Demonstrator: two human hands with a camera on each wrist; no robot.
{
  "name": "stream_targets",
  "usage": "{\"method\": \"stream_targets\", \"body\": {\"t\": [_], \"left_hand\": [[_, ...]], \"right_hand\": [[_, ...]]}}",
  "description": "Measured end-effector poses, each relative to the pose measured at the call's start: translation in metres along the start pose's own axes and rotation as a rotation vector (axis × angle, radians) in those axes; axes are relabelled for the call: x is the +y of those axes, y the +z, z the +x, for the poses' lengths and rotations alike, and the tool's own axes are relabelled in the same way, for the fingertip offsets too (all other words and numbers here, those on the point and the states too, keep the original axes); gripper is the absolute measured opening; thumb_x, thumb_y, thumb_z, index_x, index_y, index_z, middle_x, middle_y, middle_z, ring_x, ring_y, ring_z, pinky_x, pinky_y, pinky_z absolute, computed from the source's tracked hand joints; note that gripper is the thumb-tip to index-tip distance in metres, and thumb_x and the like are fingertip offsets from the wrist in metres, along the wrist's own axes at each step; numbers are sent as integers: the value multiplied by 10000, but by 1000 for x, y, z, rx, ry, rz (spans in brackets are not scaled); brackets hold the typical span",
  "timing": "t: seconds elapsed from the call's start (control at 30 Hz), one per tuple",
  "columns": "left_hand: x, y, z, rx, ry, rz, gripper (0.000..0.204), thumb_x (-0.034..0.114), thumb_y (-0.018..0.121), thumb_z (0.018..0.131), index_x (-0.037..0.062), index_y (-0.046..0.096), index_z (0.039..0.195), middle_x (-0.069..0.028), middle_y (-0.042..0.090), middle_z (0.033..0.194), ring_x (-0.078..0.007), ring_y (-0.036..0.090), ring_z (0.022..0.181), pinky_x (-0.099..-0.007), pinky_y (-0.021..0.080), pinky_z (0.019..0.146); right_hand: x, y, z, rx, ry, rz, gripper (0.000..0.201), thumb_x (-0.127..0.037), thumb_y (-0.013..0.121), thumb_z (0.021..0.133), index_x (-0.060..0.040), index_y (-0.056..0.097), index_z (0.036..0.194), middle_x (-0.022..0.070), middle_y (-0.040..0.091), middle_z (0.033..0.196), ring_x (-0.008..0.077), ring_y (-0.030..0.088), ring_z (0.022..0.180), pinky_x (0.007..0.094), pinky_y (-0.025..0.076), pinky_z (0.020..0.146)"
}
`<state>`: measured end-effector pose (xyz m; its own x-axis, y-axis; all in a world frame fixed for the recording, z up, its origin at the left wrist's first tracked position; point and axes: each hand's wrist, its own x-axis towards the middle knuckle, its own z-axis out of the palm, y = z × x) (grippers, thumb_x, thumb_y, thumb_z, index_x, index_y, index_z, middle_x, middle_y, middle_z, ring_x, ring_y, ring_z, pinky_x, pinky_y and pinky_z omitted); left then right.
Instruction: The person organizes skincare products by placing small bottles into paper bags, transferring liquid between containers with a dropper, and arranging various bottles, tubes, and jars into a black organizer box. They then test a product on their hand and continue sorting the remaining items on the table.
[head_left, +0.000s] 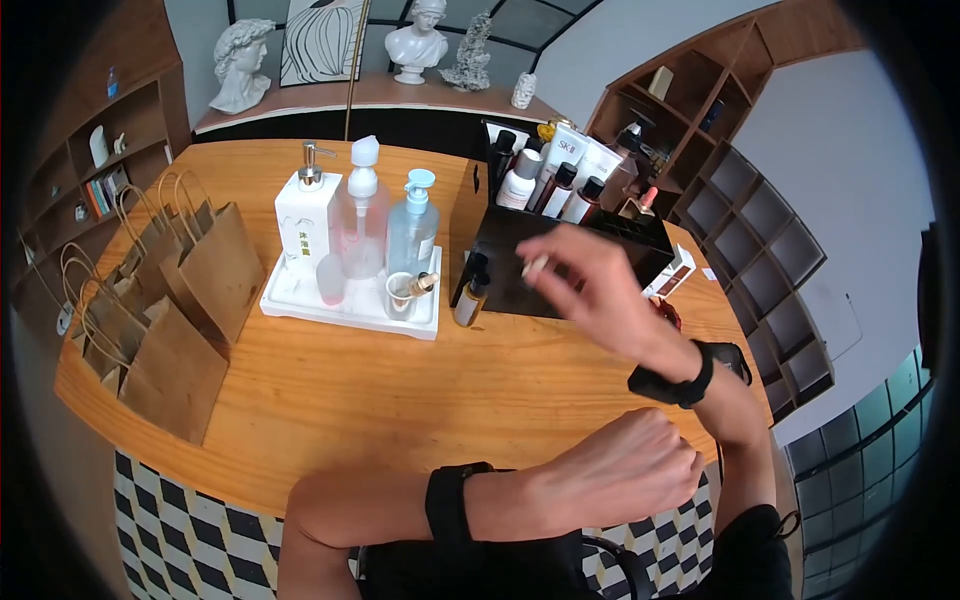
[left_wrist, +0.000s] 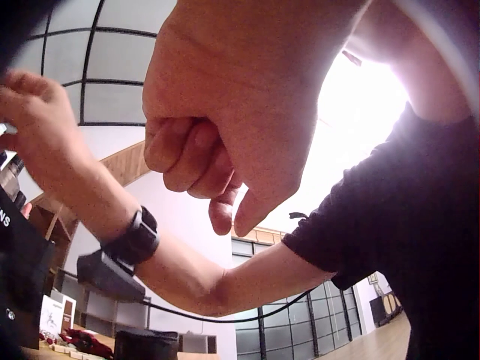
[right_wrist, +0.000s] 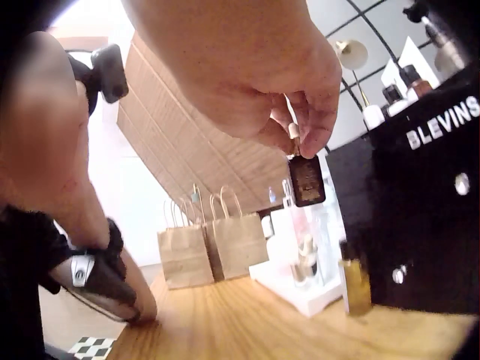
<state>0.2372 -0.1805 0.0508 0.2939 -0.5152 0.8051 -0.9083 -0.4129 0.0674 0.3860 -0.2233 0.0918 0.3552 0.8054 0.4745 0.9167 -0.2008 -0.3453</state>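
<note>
My right hand (head_left: pixel 595 290) is raised before the black organizer box (head_left: pixel 505 255), at the upper right of the table. In the right wrist view its thumb and fingers pinch the pale top of a small dark bottle (right_wrist: pixel 306 181), which hangs below the fingertips. In the head view the bottle's body blends with the dark box. A small yellowish bottle with a black cap (head_left: pixel 470 300) stands on the wood beside the box's left corner. My left hand (head_left: pixel 620 465) hovers near the table's front edge, its fingers folded toward the palm with nothing visible in them.
A white tray (head_left: pixel 350 315) carries several pump bottles and a small cup (head_left: pixel 400 297) left of the box. Brown paper bags (head_left: pixel 165 375) stand at the table's left. Bottles and tubes (head_left: pixel 565 150) fill the box's top. A black item (head_left: pixel 735 360) lies at the right edge.
</note>
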Motion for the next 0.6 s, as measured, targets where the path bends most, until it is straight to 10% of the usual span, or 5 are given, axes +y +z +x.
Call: {"method": "stream_targets", "body": {"t": [0.13, 0.37, 0.6], "left_hand": [[1, 1, 0, -35, 8, 11, 217, 108, 705, 835, 18, 555, 706, -71, 542, 534, -198, 605, 471, -347, 405, 448], [0, -3, 1, -51, 17, 34, 210, 105, 718, 810, 21, 553, 710, -77, 553, 542, -200, 611, 478, -349, 410, 452], [2, 0, 0, -62, -10, 3, 209, 105, 700, 841, 15, 559, 715, -96, 567, 548, -219, 625, 487, -366, 429, 450]], "right_hand": [[35, 46, -26, -103, -40, -42, 252, 35, 713, 913, 38, 695, 1164, 200, 687, 994, 369, 711, 865, 449, 589, 748], [59, 78, -26, -56, 206, 102, 416, 56, 708, 899, 16, 626, 1305, 205, 738, 1023, 375, 738, 878, 428, 606, 783], [63, 85, -31, 54, 82, 49, 429, 44, 719, 903, 3, 637, 1322, 190, 734, 1008, 349, 741, 825, 410, 604, 721]]}}
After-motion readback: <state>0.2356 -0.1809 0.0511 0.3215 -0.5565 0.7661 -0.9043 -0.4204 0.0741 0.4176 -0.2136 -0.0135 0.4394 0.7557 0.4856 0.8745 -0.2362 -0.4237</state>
